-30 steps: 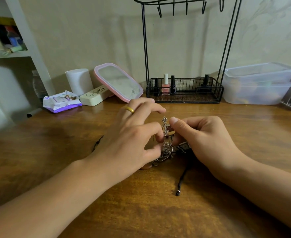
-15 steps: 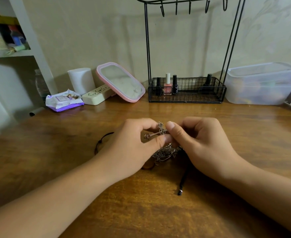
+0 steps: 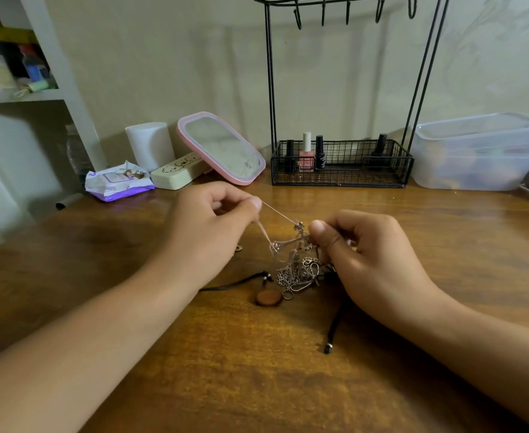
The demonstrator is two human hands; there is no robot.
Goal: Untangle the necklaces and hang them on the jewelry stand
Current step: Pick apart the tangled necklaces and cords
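A tangle of silver necklaces (image 3: 297, 270) lies on the wooden table (image 3: 257, 370) between my hands. My left hand (image 3: 207, 232) pinches a thin chain strand pulled taut up and to the left. My right hand (image 3: 369, 257) pinches the knot at its upper right. A black cord (image 3: 336, 326) with a metal tip runs from the tangle toward me, and a round brown pendant (image 3: 269, 297) lies beside it. The black wire jewelry stand (image 3: 341, 164) rises at the back, its hooks (image 3: 347, 14) bare.
Nail polish bottles (image 3: 306, 153) sit in the stand's basket. A pink-framed mirror (image 3: 222, 148), a white cylinder (image 3: 150, 145), a cream case (image 3: 175, 175) and a wipes pack (image 3: 118, 182) stand back left. A clear plastic box (image 3: 478, 151) stands back right, a shelf (image 3: 22, 95) at far left.
My left hand has moved up and left, drawing a chain strand out of the tangle. The brown pendant and more black cord are now uncovered. My right hand stays on the knot.
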